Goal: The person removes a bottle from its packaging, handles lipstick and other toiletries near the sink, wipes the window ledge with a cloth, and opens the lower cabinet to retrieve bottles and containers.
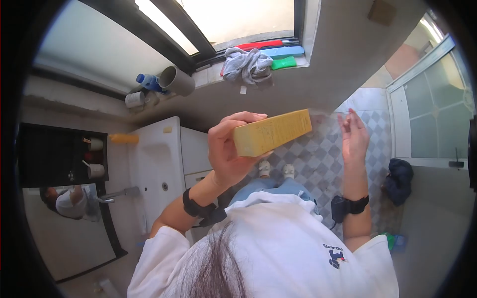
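Grey and white tiles are making the floor [323, 149] of this small washroom, and I am seeing a person in a white shirt [303, 238] who is standing upon it. On the right side a door [432, 104] with pale panes is rising; on the left a white basin [159, 154] is stretching forward. Ahead, by the window [238, 20], a grey cloth [248, 64] is lying in a heap.

Smaller than these, a yellow box [273, 131] is being held up in the air before the person, above the floor and to the right of the basin. Its long axis is running from the left hand [226, 154] toward the right, slanting a little away from the body. The left hand is grasping the box around its left end, so this hand is the nearer one, and it is touching.

The right hand [355, 139] is hovering apart, with a gap between it and the free end, which is pointing nearly at its fingers. These fingers are bending loosely and standing parted; I am not seeing anything surely between them.

Smallest, a faint whitish blur [322, 117] is showing just beside the free end; I cannot tell what it is.
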Demonstrator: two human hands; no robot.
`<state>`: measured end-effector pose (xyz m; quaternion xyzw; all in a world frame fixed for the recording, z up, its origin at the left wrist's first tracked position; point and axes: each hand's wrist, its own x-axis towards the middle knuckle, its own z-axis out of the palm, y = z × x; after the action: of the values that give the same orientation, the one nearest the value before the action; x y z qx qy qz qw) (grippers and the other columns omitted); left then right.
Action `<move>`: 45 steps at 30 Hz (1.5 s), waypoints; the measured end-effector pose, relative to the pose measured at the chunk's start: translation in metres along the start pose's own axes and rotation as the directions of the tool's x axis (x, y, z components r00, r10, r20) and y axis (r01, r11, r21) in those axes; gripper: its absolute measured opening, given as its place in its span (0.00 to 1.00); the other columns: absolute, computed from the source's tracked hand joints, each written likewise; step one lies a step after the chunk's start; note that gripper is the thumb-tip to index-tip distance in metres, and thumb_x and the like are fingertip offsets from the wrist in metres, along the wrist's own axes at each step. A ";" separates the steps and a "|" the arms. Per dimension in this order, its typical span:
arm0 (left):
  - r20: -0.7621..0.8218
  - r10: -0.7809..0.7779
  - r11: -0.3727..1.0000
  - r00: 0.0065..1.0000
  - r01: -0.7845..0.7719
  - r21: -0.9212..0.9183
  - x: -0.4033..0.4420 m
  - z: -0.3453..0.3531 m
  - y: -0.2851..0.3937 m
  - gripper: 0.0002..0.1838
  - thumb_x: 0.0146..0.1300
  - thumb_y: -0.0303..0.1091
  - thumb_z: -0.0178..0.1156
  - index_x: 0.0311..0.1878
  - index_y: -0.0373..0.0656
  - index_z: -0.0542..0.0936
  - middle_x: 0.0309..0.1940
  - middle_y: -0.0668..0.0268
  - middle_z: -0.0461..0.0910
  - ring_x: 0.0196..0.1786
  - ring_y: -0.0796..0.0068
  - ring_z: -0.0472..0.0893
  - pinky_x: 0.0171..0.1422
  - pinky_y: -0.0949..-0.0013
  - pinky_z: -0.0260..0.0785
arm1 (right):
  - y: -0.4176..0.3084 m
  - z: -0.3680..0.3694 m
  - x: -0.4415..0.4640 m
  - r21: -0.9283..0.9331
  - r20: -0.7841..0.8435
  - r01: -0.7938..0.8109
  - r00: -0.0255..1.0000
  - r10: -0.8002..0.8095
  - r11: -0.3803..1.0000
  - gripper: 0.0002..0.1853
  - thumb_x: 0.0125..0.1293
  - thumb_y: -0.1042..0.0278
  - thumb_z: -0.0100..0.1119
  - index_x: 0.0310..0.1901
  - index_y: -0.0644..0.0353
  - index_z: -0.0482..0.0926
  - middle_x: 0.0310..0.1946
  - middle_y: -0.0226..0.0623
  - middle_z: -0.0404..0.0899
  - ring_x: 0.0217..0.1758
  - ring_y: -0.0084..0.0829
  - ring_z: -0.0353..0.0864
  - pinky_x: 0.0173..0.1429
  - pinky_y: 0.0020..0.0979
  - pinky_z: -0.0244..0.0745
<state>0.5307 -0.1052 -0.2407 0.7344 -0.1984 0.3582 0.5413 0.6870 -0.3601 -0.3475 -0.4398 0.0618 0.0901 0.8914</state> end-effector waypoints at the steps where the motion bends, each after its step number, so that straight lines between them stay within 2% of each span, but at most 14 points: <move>1: -0.039 -0.067 0.997 0.997 0.065 -0.044 -0.001 -0.003 0.002 0.33 0.56 0.22 0.73 0.59 0.39 0.63 0.58 0.48 0.74 0.60 0.54 0.79 0.66 0.52 0.75 | -0.006 -0.002 0.006 0.001 -0.001 -0.001 1.000 0.001 1.000 0.12 0.76 0.74 0.53 0.55 0.73 0.77 0.34 0.29 0.74 0.36 0.18 0.74 0.70 0.38 0.77; 9: -0.267 -0.306 0.949 0.914 0.316 -0.006 -0.006 -0.010 0.006 0.26 0.64 0.24 0.68 0.58 0.40 0.63 0.58 0.54 0.74 0.62 0.63 0.78 0.66 0.58 0.75 | 0.020 -0.024 0.002 -0.159 -0.079 -0.088 0.994 0.076 0.983 0.12 0.75 0.73 0.57 0.53 0.71 0.80 0.37 0.31 0.80 0.41 0.19 0.79 0.61 0.26 0.78; 12: -0.586 -0.501 0.860 0.636 0.293 -0.417 0.018 -0.029 0.003 0.17 0.74 0.33 0.59 0.57 0.40 0.63 0.57 0.60 0.74 0.61 0.68 0.78 0.66 0.59 0.78 | 0.043 -0.055 -0.027 -0.247 0.070 -0.227 0.965 0.251 0.942 0.12 0.74 0.73 0.57 0.54 0.69 0.81 0.37 0.31 0.81 0.44 0.20 0.82 0.60 0.24 0.78; 15: -0.559 -0.555 0.825 0.616 0.327 -0.460 0.023 -0.045 0.003 0.17 0.73 0.34 0.59 0.56 0.40 0.63 0.58 0.60 0.73 0.61 0.69 0.78 0.67 0.57 0.79 | 0.061 -0.076 -0.044 -0.608 0.008 -0.468 0.804 0.595 0.641 0.14 0.74 0.72 0.57 0.57 0.66 0.79 0.42 0.36 0.82 0.50 0.27 0.82 0.62 0.31 0.77; 17: -0.399 -0.671 0.704 0.625 0.367 -0.607 0.017 -0.043 0.001 0.17 0.74 0.31 0.58 0.56 0.41 0.62 0.58 0.60 0.73 0.61 0.68 0.78 0.67 0.56 0.78 | 0.079 -0.104 -0.033 -0.892 0.451 0.451 0.892 0.008 -0.012 0.20 0.75 0.66 0.56 0.64 0.63 0.75 0.56 0.48 0.78 0.59 0.37 0.80 0.67 0.38 0.74; 18: -0.397 -0.671 0.703 0.626 0.367 -0.610 0.012 -0.039 0.000 0.17 0.74 0.31 0.58 0.56 0.41 0.62 0.58 0.60 0.73 0.61 0.68 0.78 0.67 0.56 0.78 | 0.072 -0.104 -0.028 -0.893 0.428 0.408 0.900 -0.080 -0.190 0.21 0.75 0.65 0.56 0.66 0.62 0.73 0.59 0.49 0.75 0.60 0.39 0.79 0.67 0.40 0.73; 20: -0.308 -0.639 0.712 0.705 0.389 -0.584 0.000 -0.024 0.000 0.17 0.74 0.28 0.56 0.58 0.41 0.61 0.59 0.60 0.72 0.62 0.67 0.78 0.66 0.53 0.79 | 0.031 -0.034 -0.023 -0.922 0.383 0.388 0.912 -0.143 0.004 0.25 0.76 0.61 0.55 0.69 0.61 0.69 0.65 0.52 0.69 0.64 0.43 0.77 0.69 0.42 0.71; 23: -0.241 -0.623 0.717 0.744 0.419 -0.557 -0.007 -0.001 0.009 0.20 0.72 0.24 0.57 0.60 0.43 0.59 0.61 0.59 0.69 0.65 0.61 0.76 0.66 0.48 0.79 | -0.015 0.062 -0.053 -0.365 0.470 -0.054 0.851 0.234 0.929 0.29 0.75 0.57 0.56 0.72 0.59 0.64 0.69 0.54 0.66 0.65 0.43 0.77 0.69 0.42 0.72; 24: -0.206 -0.605 0.729 0.769 0.430 -0.532 -0.008 0.007 0.012 0.21 0.71 0.24 0.59 0.60 0.43 0.59 0.62 0.59 0.68 0.67 0.59 0.75 0.66 0.47 0.79 | -0.021 0.081 -0.062 -0.004 0.610 -0.383 0.731 0.306 0.924 0.30 0.74 0.56 0.58 0.73 0.58 0.64 0.66 0.53 0.70 0.63 0.40 0.79 0.67 0.40 0.75; 28: -0.028 -0.360 0.919 0.932 0.350 -0.182 -0.019 0.010 0.004 0.24 0.68 0.21 0.61 0.61 0.45 0.62 0.62 0.57 0.69 0.68 0.57 0.73 0.68 0.57 0.73 | -0.028 0.110 -0.070 -0.161 0.479 -0.214 0.837 0.266 0.963 0.35 0.72 0.59 0.64 0.74 0.61 0.60 0.65 0.46 0.72 0.59 0.34 0.82 0.65 0.34 0.77; 32: 0.190 -0.591 0.800 0.784 0.537 0.269 -0.018 -0.005 0.013 0.32 0.57 0.31 0.74 0.63 0.43 0.71 0.58 0.59 0.76 0.63 0.65 0.77 0.68 0.58 0.68 | -0.045 0.118 -0.081 -0.504 0.628 0.415 0.778 -0.008 0.758 0.38 0.62 0.67 0.74 0.71 0.59 0.65 0.56 0.43 0.80 0.54 0.31 0.85 0.58 0.29 0.81; 33: 0.204 -0.438 0.796 0.875 0.272 0.542 -0.021 -0.005 0.008 0.36 0.50 0.35 0.77 0.63 0.42 0.73 0.54 0.58 0.79 0.59 0.61 0.80 0.67 0.58 0.68 | -0.046 0.120 -0.087 -0.541 0.673 0.533 0.738 -0.045 0.650 0.38 0.59 0.67 0.76 0.70 0.58 0.68 0.51 0.41 0.83 0.51 0.32 0.86 0.56 0.29 0.82; 36: 0.176 -0.337 0.822 0.925 0.198 0.534 -0.015 0.007 0.012 0.36 0.48 0.33 0.76 0.62 0.42 0.73 0.54 0.56 0.78 0.57 0.54 0.80 0.63 0.58 0.71 | -0.037 0.121 -0.092 -0.476 0.813 0.707 0.581 -0.044 0.523 0.36 0.60 0.68 0.75 0.69 0.59 0.69 0.52 0.42 0.83 0.52 0.32 0.86 0.57 0.29 0.82; 45: 0.187 -0.385 0.818 0.904 0.240 0.522 -0.016 0.006 0.010 0.41 0.41 0.26 0.75 0.63 0.42 0.72 0.50 0.56 0.78 0.52 0.52 0.79 0.55 0.56 0.74 | -0.051 0.104 -0.087 -0.520 0.746 0.427 0.648 0.150 0.740 0.23 0.66 0.69 0.68 0.62 0.64 0.78 0.52 0.49 0.85 0.50 0.33 0.88 0.56 0.28 0.81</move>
<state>0.5151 -0.1160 -0.2474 0.9128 -0.0526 0.1927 0.3562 0.6162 -0.3173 -0.2283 -0.6490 -0.3827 0.2044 0.6250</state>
